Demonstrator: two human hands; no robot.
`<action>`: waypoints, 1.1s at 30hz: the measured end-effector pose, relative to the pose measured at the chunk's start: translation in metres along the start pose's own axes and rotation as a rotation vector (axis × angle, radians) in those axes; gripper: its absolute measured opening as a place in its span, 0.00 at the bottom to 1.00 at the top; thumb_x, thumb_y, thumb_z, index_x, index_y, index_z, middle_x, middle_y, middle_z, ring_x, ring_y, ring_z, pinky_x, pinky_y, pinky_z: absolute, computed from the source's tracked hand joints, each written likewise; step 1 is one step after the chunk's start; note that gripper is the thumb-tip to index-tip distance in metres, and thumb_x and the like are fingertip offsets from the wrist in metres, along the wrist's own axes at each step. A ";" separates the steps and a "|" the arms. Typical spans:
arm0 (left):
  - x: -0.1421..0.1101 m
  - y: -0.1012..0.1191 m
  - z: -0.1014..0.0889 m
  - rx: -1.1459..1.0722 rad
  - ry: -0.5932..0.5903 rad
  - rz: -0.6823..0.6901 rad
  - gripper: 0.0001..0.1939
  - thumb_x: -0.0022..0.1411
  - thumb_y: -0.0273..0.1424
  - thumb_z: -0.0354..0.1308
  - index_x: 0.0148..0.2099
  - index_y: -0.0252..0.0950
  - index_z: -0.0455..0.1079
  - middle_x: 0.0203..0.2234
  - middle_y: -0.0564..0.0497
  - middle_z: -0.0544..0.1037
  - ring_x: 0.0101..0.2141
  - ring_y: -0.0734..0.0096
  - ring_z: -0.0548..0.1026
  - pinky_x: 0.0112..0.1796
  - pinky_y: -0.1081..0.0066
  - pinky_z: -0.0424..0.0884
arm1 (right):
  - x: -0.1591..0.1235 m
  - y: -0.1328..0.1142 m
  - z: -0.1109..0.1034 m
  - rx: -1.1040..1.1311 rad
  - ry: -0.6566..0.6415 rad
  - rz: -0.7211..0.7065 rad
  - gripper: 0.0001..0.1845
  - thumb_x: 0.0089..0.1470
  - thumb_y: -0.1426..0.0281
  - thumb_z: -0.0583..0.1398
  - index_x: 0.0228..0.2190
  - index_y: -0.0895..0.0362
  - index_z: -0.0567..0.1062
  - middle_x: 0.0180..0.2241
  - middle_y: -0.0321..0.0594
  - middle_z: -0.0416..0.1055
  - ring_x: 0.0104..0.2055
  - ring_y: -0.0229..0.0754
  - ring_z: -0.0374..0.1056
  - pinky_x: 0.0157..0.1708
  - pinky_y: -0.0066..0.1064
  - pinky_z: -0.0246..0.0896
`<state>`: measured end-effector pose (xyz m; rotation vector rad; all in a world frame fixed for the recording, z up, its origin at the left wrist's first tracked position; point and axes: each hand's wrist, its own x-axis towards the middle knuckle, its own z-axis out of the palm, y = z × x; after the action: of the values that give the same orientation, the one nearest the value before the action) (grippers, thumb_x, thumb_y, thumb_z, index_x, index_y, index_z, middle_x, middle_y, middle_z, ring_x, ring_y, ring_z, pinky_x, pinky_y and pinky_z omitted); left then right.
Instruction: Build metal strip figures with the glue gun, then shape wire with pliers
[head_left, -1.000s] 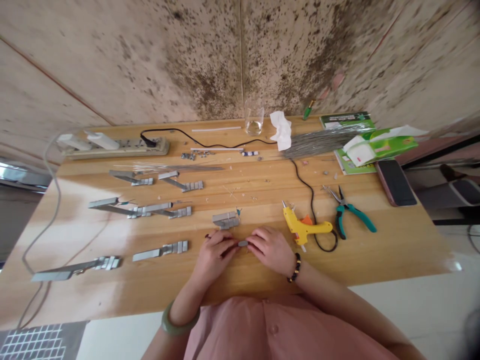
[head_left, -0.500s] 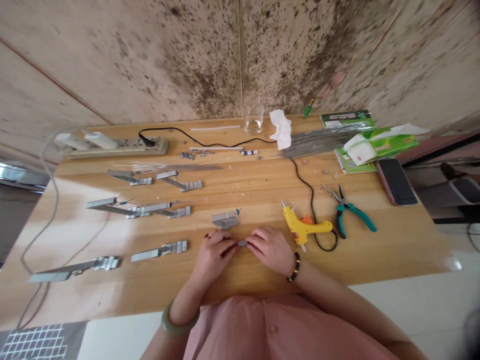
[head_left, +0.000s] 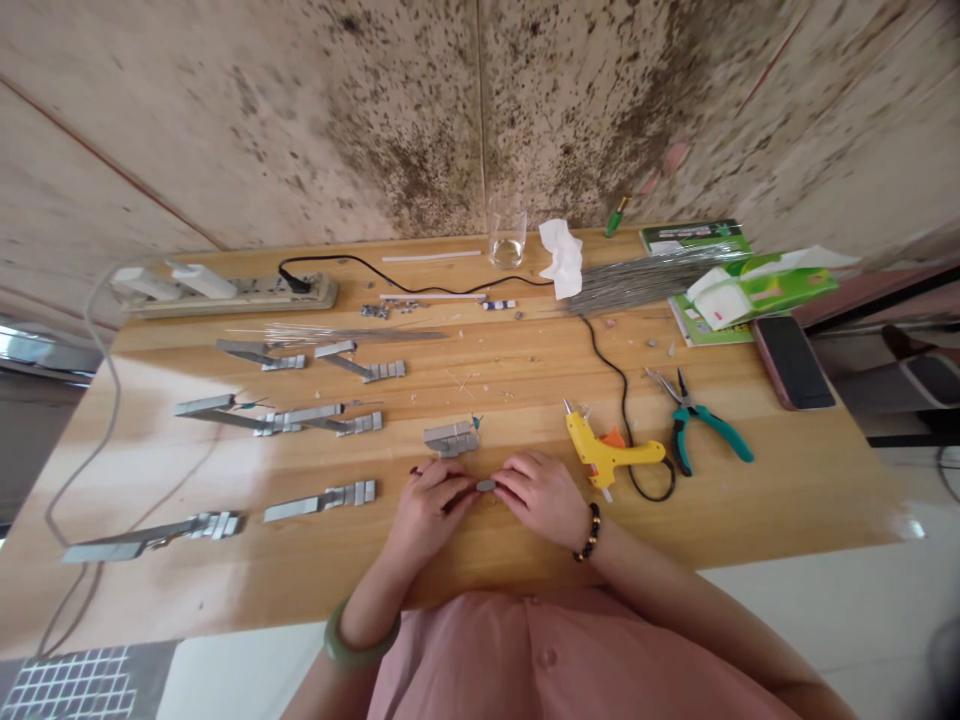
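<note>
Between my two hands is a small flat grey oval piece (head_left: pixel 486 486), pinched at both ends by the fingertips. My left hand (head_left: pixel 429 503) holds its left end and my right hand (head_left: pixel 538 497) its right end, both low over the wooden table near its front edge. Just beyond my left fingers lies a grey folded strip piece (head_left: pixel 450 439) with a small teal bit at its right end. Off to the right of my right hand rests a yellow hot glue gun (head_left: pixel 611 452), and past it pliers (head_left: pixel 697 425) with teal handles.
Several grey strip assemblies (head_left: pixel 320 501) lie at the left. A power strip (head_left: pixel 255 296), a glass (head_left: pixel 508 245), a crumpled tissue (head_left: pixel 562 260) and a bundle of thin wires (head_left: pixel 645 280) line the back. A phone (head_left: pixel 795 362) and a green tissue pack (head_left: pixel 780 288) sit at the right.
Almost nothing differs. Both hands stay in place with the grey piece pinched between them; the view has shifted very slightly.
</note>
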<state>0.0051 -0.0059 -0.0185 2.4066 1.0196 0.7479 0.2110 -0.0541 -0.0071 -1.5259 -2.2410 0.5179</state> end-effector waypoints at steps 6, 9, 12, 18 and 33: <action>0.000 0.000 -0.001 0.007 -0.008 -0.002 0.06 0.60 0.33 0.59 0.35 0.40 0.77 0.32 0.49 0.77 0.33 0.68 0.73 0.36 0.66 0.68 | -0.001 0.000 0.000 -0.004 0.005 -0.008 0.07 0.60 0.67 0.58 0.39 0.54 0.75 0.35 0.39 0.71 0.39 0.40 0.66 0.39 0.31 0.59; -0.001 -0.001 0.000 0.017 -0.012 0.001 0.06 0.60 0.32 0.59 0.35 0.39 0.76 0.32 0.49 0.76 0.34 0.68 0.73 0.36 0.66 0.68 | -0.001 0.001 0.001 0.007 0.010 -0.008 0.08 0.59 0.68 0.58 0.40 0.55 0.75 0.36 0.40 0.71 0.39 0.41 0.66 0.39 0.32 0.60; -0.001 -0.001 0.000 0.019 -0.011 0.003 0.05 0.59 0.32 0.60 0.35 0.39 0.76 0.33 0.49 0.76 0.34 0.68 0.73 0.36 0.66 0.68 | -0.001 0.001 0.000 0.024 0.015 -0.015 0.09 0.59 0.69 0.58 0.41 0.56 0.74 0.37 0.41 0.71 0.39 0.41 0.66 0.40 0.33 0.60; -0.002 0.000 0.000 0.026 -0.029 -0.005 0.05 0.60 0.33 0.59 0.35 0.39 0.76 0.33 0.49 0.77 0.34 0.68 0.73 0.36 0.66 0.68 | 0.000 0.001 -0.002 0.020 0.012 -0.023 0.09 0.57 0.69 0.60 0.41 0.56 0.74 0.36 0.40 0.71 0.39 0.42 0.65 0.40 0.33 0.60; -0.002 0.000 -0.002 0.002 -0.010 0.020 0.03 0.59 0.29 0.60 0.36 0.38 0.75 0.33 0.49 0.76 0.34 0.69 0.72 0.36 0.67 0.67 | 0.000 0.002 -0.001 0.011 0.014 -0.041 0.05 0.58 0.68 0.59 0.36 0.55 0.75 0.34 0.38 0.70 0.38 0.40 0.64 0.38 0.31 0.57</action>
<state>0.0027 -0.0074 -0.0179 2.4236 0.9939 0.7417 0.2129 -0.0530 -0.0075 -1.4704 -2.2504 0.5046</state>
